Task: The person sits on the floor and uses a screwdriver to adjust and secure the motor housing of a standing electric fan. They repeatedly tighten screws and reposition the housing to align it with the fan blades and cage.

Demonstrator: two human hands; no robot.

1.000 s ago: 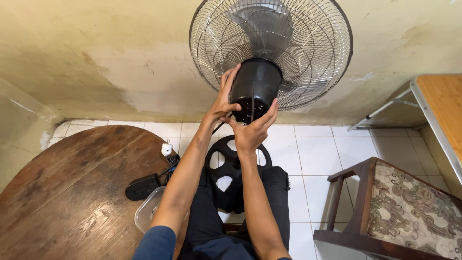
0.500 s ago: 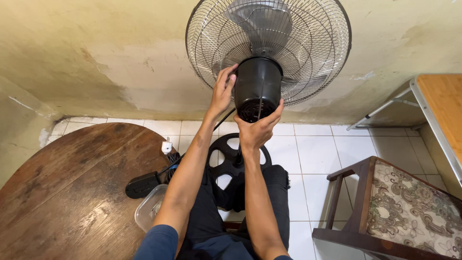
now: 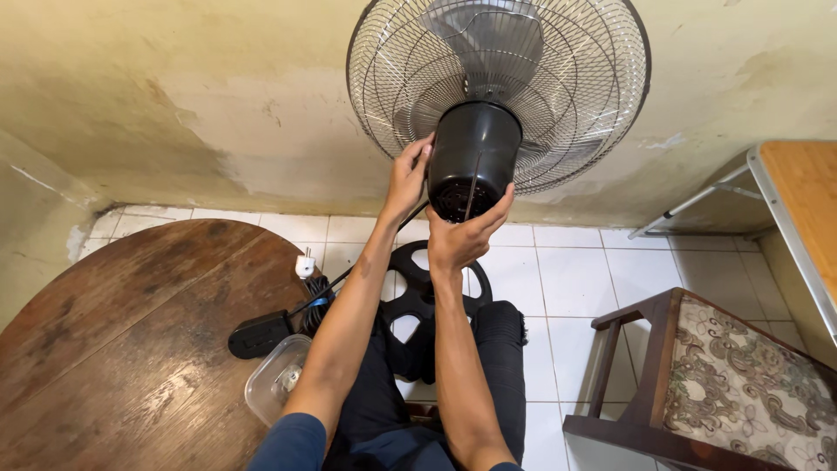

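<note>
So, both hands up on the black motor housing (image 3: pixel 473 157) at the back of the fan, same as a second ago, but shifted a bit. Left hand (image 3: pixel 408 174) now further up the left side of the housing, fingers curled onto its edge, where a second ago sat lower and more underneath. Right hand (image 3: pixel 462 237) cupped under the vented rear end, thumb hooked up the right side, palm pressed against the bottom. Neither grip closed around anything really, more like open palms and fingers pressed on the housing from two sides. Looks like a re-seat of the hold to steady or turn the cover, just a guess from the hand positions.

Housing itself raised in front of the wire fan guard (image 3: pixel 501 83), blades visible through the mesh, all against the stained yellowish wall. Thin rod or cord running down the housing's middle, can't tell which.

Down below: black fan base (image 3: pixel 427 292) with round cutouts on the tiled floor between the knees, white plug (image 3: pixel 305 266) and cable nearby, black adapter-like block (image 3: pixel 260 334) and clear plastic container (image 3: pixel 277 377) at the edge of the round wooden worktop (image 3: pixel 113 340). Upholstered wooden chair (image 3: pixel 741 375) off to the right
</note>
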